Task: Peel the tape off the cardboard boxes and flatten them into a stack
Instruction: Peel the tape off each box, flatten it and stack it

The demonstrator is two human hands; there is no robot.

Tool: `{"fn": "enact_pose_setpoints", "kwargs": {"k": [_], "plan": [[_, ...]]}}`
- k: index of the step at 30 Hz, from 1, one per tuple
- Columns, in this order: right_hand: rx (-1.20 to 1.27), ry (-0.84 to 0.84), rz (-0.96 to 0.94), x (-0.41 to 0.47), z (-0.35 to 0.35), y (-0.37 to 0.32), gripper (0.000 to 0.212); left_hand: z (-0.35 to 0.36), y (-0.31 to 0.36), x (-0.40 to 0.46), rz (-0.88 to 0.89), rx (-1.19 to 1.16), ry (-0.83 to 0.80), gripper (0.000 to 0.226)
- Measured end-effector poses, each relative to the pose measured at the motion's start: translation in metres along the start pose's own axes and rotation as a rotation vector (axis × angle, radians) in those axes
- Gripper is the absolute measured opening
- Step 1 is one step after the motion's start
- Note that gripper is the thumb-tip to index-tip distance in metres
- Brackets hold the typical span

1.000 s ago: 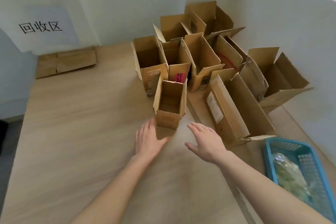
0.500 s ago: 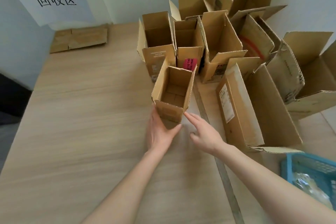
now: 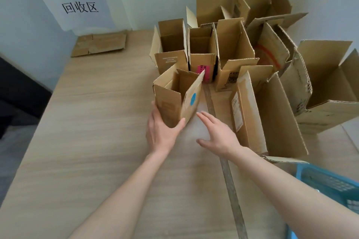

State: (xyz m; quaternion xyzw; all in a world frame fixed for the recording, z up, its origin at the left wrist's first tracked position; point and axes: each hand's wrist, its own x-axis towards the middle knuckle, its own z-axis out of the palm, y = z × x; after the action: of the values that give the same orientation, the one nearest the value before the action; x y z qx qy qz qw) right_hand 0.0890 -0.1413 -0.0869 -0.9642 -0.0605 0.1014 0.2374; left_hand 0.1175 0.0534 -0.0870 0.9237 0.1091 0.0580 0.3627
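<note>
The left hand [image 3: 163, 132] grips the small box [image 3: 175, 97] at its near corner, thumb on one face and fingers round the other, likely to pull it clear of the open boxes [image 3: 233, 54] crowding the tabletop's [image 3: 87, 132] far right corner. The right hand [image 3: 217, 136] hovers beside it, fingers straight, holding nothing. The box is plain corrugated card, flaps up, with a round blue sticker [image 3: 193, 99].

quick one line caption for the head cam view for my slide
Left hand grips a small open cardboard box on a wooden table; right hand hovers open beside it, more open boxes behind.
</note>
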Motion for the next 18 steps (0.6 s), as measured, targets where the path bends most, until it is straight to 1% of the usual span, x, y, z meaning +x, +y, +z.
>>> {"fn": "enact_pose_setpoints", "kwargs": {"k": [2, 6, 9, 11, 13, 14, 18], "plan": [[-0.021, 0.051, -0.043, -0.004, -0.009, -0.012, 0.101, -0.021, 0.009, -0.001, -0.002, 0.027, 0.028, 0.107], [-0.134, 0.133, -0.175, -0.014, -0.027, -0.045, 0.120, -0.061, 0.027, -0.001, -0.041, -0.034, 0.042, 0.078], [-0.206, 0.225, -0.215, -0.026, -0.033, -0.069, 0.130, -0.093, 0.034, -0.004, -0.099, -0.163, 0.031, 0.075], [-0.238, 0.279, -0.223, -0.036, -0.034, -0.084, 0.131, -0.114, 0.037, -0.010, -0.149, -0.225, -0.005, 0.074], [-0.268, 0.330, -0.219, -0.051, -0.032, -0.097, 0.127, -0.135, 0.035, -0.020, -0.152, -0.240, -0.045, 0.064], [-0.270, 0.360, -0.221, -0.059, -0.030, -0.105, 0.121, -0.145, 0.033, -0.027, -0.143, -0.236, -0.064, 0.058], [-0.253, 0.470, -0.255, -0.091, -0.023, -0.133, 0.080, -0.177, 0.009, -0.058, -0.158, -0.265, -0.134, 0.049]]}}
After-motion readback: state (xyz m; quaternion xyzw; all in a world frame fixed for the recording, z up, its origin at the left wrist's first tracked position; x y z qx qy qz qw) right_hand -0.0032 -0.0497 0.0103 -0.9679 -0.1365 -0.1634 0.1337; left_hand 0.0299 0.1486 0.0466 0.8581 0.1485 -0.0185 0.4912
